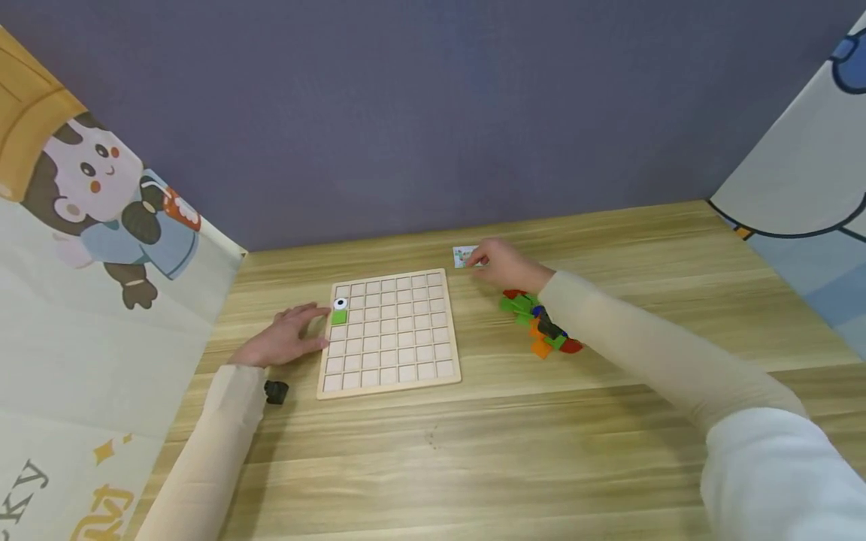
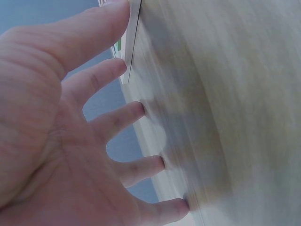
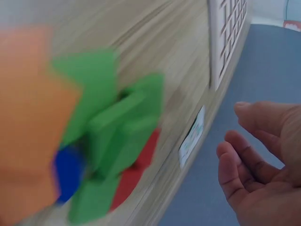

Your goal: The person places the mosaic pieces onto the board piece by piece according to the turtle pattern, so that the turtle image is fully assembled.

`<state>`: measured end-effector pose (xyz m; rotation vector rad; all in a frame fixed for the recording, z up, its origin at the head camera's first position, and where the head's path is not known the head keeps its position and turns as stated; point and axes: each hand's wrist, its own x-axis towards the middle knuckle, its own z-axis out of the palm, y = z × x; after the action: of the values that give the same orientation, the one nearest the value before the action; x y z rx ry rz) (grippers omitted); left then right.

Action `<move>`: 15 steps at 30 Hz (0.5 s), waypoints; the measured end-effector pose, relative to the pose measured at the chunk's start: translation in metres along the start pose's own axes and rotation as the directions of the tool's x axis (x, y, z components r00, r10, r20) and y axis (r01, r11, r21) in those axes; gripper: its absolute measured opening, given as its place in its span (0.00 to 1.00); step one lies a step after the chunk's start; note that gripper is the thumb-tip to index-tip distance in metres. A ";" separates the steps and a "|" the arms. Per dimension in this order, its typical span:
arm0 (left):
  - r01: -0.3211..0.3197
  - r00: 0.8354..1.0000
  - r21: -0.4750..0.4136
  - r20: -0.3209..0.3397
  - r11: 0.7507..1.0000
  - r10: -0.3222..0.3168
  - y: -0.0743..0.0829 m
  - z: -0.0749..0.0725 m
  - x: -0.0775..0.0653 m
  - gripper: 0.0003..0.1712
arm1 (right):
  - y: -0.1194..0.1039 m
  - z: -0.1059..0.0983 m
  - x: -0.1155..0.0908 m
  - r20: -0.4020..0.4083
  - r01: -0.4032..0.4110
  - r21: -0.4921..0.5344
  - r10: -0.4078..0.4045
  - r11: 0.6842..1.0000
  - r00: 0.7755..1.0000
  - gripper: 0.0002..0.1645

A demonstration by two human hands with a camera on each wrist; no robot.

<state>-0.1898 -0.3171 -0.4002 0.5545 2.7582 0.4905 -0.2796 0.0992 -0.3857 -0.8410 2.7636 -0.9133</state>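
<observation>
While my left hand (image 1: 291, 336) is spread by the board (image 1: 404, 353), my right hand (image 1: 506, 264) is kinda curled, empty, card (image 1: 459, 258) just left.

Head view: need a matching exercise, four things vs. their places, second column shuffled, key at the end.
Things
1. Left hand
2. Picture card
3. Green square piece
4. Loose coloured pieces

Places
A. On the grid board, just below the white piece with a black centre in the image
B. In a pile, bordering the right sleeve in the image
C. At the board's left edge
D. Near the table's back edge, partly hidden by the right hand

Pairs: 1-C, 2-D, 3-A, 4-B
</observation>
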 end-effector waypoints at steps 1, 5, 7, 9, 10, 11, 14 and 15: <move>-0.001 1.000 0.001 0.000 1.000 0.001 0.000 0.000 0.000 0.37 | 0.005 -0.002 -0.003 0.007 -0.007 0.000 0.007 1.000 1.000 0.13; 0.000 1.000 0.008 0.002 1.000 0.000 0.000 0.000 0.000 0.37 | 0.019 -0.010 -0.015 0.033 -0.037 0.008 0.037 0.999 0.999 0.14; 0.003 1.000 0.006 0.003 1.000 -0.003 0.000 -0.001 0.000 0.37 | 0.023 -0.014 -0.022 0.045 -0.052 0.006 0.052 0.999 0.998 0.15; 0.002 1.000 0.002 0.004 1.000 -0.002 0.001 -0.001 0.000 0.37 | 0.026 -0.018 -0.028 0.049 -0.058 -0.002 0.058 0.998 0.997 0.15; 0.002 1.000 -0.002 0.005 1.000 -0.002 0.001 -0.001 0.000 0.37 | 0.027 -0.019 -0.031 0.049 -0.062 -0.016 0.063 0.998 0.997 0.14; 0.003 1.000 -0.006 0.006 1.000 -0.003 0.001 -0.002 0.000 0.38 | 0.029 -0.021 -0.033 0.050 -0.062 -0.029 0.063 0.998 0.997 0.13; 0.007 1.000 -0.012 0.011 1.000 -0.007 0.000 -0.001 0.001 0.38 | 0.034 -0.023 -0.040 0.059 -0.045 -0.056 0.048 0.997 0.997 0.10; 0.010 1.000 -0.013 0.012 1.000 -0.010 0.000 -0.001 0.001 0.38 | 0.036 -0.023 -0.041 0.067 -0.037 -0.065 0.042 0.997 0.997 0.09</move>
<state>-0.1907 -0.3169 -0.3997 0.5385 2.7432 0.5014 -0.2677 0.1570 -0.3903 -0.8079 2.7537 -0.7782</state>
